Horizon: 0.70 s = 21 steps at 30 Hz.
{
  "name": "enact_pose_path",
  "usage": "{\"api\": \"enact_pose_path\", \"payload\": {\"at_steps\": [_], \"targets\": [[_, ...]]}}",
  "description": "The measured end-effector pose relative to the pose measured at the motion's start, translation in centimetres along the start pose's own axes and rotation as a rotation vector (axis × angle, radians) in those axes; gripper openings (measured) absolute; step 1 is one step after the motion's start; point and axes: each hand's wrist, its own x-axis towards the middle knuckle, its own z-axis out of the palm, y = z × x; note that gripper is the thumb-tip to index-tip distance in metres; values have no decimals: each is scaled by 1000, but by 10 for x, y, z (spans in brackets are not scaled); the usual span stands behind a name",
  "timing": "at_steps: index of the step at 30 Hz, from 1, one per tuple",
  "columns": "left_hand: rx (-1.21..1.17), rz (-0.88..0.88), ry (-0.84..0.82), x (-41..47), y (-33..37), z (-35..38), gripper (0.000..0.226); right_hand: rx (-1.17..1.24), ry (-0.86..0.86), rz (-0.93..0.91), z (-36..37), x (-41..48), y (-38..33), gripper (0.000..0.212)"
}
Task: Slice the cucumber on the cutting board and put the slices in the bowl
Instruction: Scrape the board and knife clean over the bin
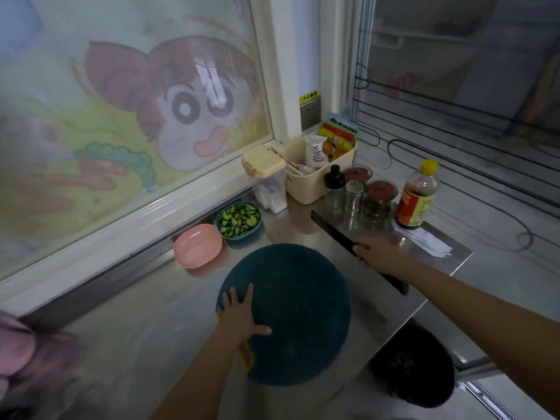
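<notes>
In the head view, the cucumber slices (239,221) are seen heaped in the teal bowl (241,237) at the far side of the tabletop (145,328), just right of a pink bowl (197,245). The round dark cutting board (297,298) in the near middle lies bare, so the task is judged all but done. The left hand (241,313) is laid on the board's left rim, fingers spread wide and flat, holding nothing. The right hand (375,253) is wrapped round the handle of the knife (333,232), whose blade points far-left beside the board. If the knife is to be set down, it is best lowered flat, edge turned away from the left hand and kept clear of the sauce bottle (418,198). Whether the blade touches the tabletop cannot be told, and what lies in the dark bin (415,368) at the near right is too dim to make out
</notes>
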Motion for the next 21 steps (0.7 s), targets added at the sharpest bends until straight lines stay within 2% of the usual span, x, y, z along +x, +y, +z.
{"api": "enact_pose_path", "payload": {"at_steps": [4,9,13,21], "targets": [[7,37,0,8,2,-5,120,-219,22,-50,11,8,-3,35],[-8,29,-33,13,10,-8,121,-315,63,-42,23,22,13,45],[-3,-4,-47,15,16,-10,123,-340,111,-33,29,36,25,45],[-10,-66,-53,16,36,-8,123,-446,78,-76,22,63,35,45]]}}
